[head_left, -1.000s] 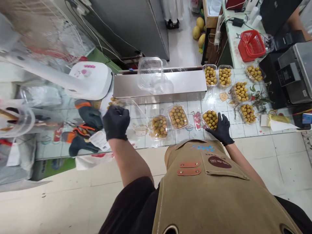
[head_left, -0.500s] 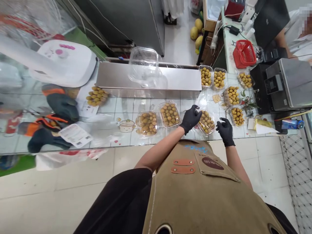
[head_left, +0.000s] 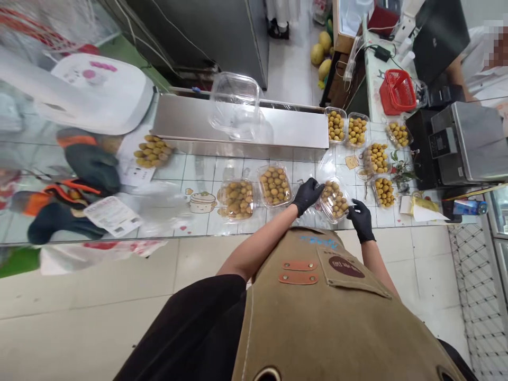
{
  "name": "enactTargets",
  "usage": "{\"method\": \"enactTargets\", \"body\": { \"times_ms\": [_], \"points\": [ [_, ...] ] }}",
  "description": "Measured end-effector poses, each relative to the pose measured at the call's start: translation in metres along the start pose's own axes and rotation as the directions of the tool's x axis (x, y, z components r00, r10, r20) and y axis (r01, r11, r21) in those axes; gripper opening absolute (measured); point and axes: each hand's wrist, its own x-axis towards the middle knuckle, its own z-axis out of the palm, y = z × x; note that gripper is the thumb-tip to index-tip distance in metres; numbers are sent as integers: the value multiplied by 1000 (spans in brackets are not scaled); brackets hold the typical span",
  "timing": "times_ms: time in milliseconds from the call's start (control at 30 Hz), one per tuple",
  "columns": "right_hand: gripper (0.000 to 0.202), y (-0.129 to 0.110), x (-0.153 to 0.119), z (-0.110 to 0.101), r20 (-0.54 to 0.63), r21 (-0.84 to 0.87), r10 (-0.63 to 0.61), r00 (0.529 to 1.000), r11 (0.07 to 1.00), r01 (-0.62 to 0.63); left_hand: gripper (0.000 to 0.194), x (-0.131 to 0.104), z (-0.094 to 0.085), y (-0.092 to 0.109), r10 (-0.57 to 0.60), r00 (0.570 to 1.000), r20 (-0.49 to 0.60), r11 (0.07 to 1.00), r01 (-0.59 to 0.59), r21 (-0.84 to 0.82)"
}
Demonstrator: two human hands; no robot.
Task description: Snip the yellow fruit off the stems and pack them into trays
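Note:
A clear plastic container of small round yellow-brown fruit (head_left: 334, 201) lies slightly turned at the counter's front edge, between my two black-gloved hands. The fingers of my left hand (head_left: 308, 197) pinch its upper left rim. At its right side, my right hand (head_left: 361, 219) has thumb and fingers closed on the edge. Whether they grip the tray itself or a clear cover on it is too fine to tell. Left of my left hand stand another filled container (head_left: 274, 185) and a shiny-topped one (head_left: 238, 199).
Several filled containers (head_left: 377, 157) stand to the right, near a machine (head_left: 456, 143) and a red basket (head_left: 398, 92). Behind runs a metal box (head_left: 293, 127) with empty clear containers (head_left: 234, 103) on top. Work gloves (head_left: 91, 164), loose fruit (head_left: 153, 152) and a white scale (head_left: 103, 95) lie left.
My right hand has moved left onto the container's right edge, where it was apart before. My left hand has shifted slightly down and left at the rim. The view has shifted a little.

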Motion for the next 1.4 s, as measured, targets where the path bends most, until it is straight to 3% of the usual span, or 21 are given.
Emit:
{"method": "enactTargets", "body": {
  "times_ms": [133,233,333,467,600,700,800,867,967,1033,1100,1233,1400],
  "points": [
    [70,-1,1,-7,120,136,96,988,984,-112,44,10,6,-8,-51,997,57,979,61,-197],
    [61,-3,4,-10,207,174,153,966,966,-191,52,15,6,-10,-37,993,109,978,58,-199],
    [57,-2,6,-12,243,176,176,954,959,-222,53,17,3,-10,34,993,111,989,-17,-149],
    [48,0,9,-11,260,154,175,950,963,-220,45,16,2,-6,43,989,143,989,-22,-146],
    [41,3,8,-10,253,127,136,958,977,-172,32,11,-2,-4,108,988,108,986,-92,-142],
    [40,2,4,-12,265,129,91,960,983,-129,34,8,-9,-4,158,977,143,983,-141,-121],
    [41,-3,-1,-18,307,137,57,950,985,-103,38,7,-14,-1,186,959,215,981,-170,-94],
    [42,-7,-4,-22,343,139,41,938,986,-94,35,8,-14,4,231,939,253,966,-190,-177],
    [43,-14,-5,-25,369,143,23,929,986,-81,49,11,-12,7,309,867,392,920,-169,-353],
    [43,-17,-4,-24,339,151,7,941,987,-62,59,10,-12,5,298,829,474,917,-110,-384],
    [43,-21,-4,-21,272,165,-17,962,986,-30,65,8,-13,-2,256,837,483,919,-55,-391],
    [50,-23,-12,-14,146,174,-37,989,985,11,65,4,-11,-13,220,892,395,894,-22,-449],
    [53,-21,-36,-7,192,180,62,979,979,-98,50,8,-10,-10,159,965,209,874,-39,-485]
  ]
}}
